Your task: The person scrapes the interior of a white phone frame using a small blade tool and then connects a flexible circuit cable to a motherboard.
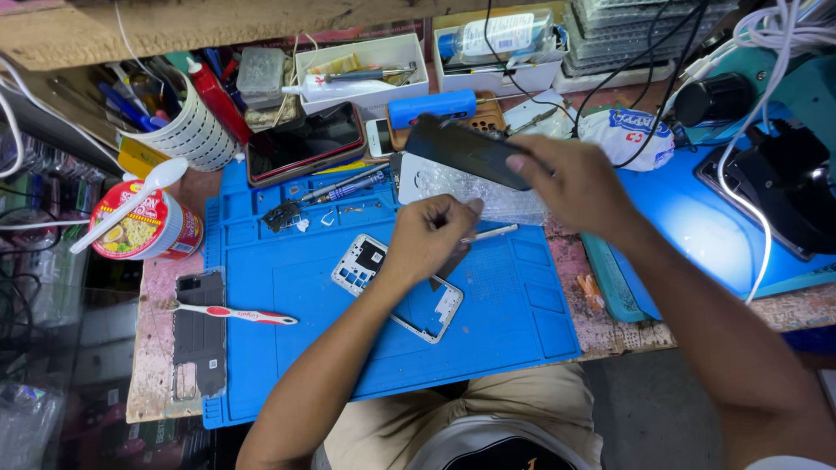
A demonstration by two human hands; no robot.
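Fingertips of the right hand (579,183) pinch the right end of a dark phone screen panel (466,152), holding it tilted above the bench, while the left hand (428,237) is closed around a thin white-handled tool (489,233) whose shaft pokes out to the right. Just beneath the raised panel lies a clear bubble-wrap pouch (488,196), resting on the far right part of a blue silicone work mat (287,348). Near the left wrist, on the middle of the mat, sits a white phone frame (396,283), stripped and lying flat. To the left, a red-and-white toothbrush (235,314) rests across the mat's edge beside a dark grey phone back plate (198,335). Farther left stands an instant noodle cup (144,224) with a white spoon (131,204) propped in it. At the far side, a phone in a red case (305,144) lies face up near a blue cylindrical tool (433,108) and white parts boxes (361,74). A lit blue pad (697,226) sits at right.
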